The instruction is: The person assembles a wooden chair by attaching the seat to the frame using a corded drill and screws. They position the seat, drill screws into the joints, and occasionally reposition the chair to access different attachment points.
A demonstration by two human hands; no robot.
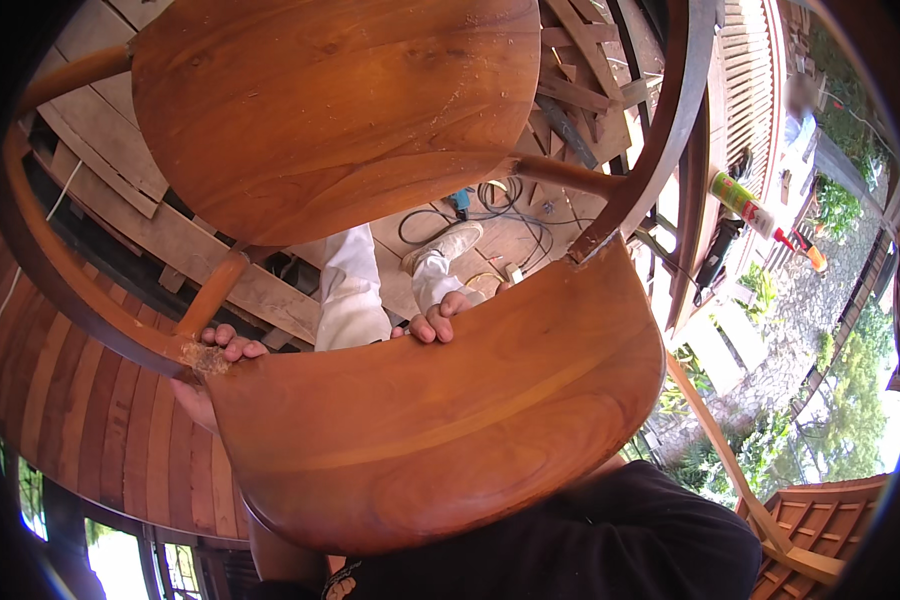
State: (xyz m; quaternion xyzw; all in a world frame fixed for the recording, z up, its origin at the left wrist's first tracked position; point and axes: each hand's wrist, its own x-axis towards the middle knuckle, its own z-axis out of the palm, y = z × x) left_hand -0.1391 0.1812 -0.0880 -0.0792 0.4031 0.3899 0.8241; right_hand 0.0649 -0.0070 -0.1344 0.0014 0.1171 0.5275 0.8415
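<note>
Wooden chair [390, 420] takes up most of the view, w/ its near panel [480, 440] at 6 o'clock in front of a black shirt [610, 540] and its far panel [340, 110] at 11. Grip-wise: left hand [234, 344] has fingers hooked over the edge btwn 8 & 9, right hand [436, 318] has fingers curled over the near panel's upper edge, close to center; rest of it is hidden, so can't tell how hard it's squeezing. Biggest worry imo: both holds sit left & mid, so the 2 o'clock corner [610, 262] has no visible support & could dip or twist if the fingers slip. Rough patch [206, 358] by the left fingers may be a weak joint or just scuffed finish, can't tell; prying there might worsen it. Edges: curved rail [672, 105] at 1–2 looks near the slatted woodwork [750, 70], so swinging that way could ding it, tho depth's hard to judge. Cables [505, 215] + teal tool [460, 202] at 12 could trip the shoe [450, 245]. Sealant tube [742, 203] btwn 2 & 3 might get knocked. More room prob toward 3–4, where greenery [850, 370] shows.
</note>
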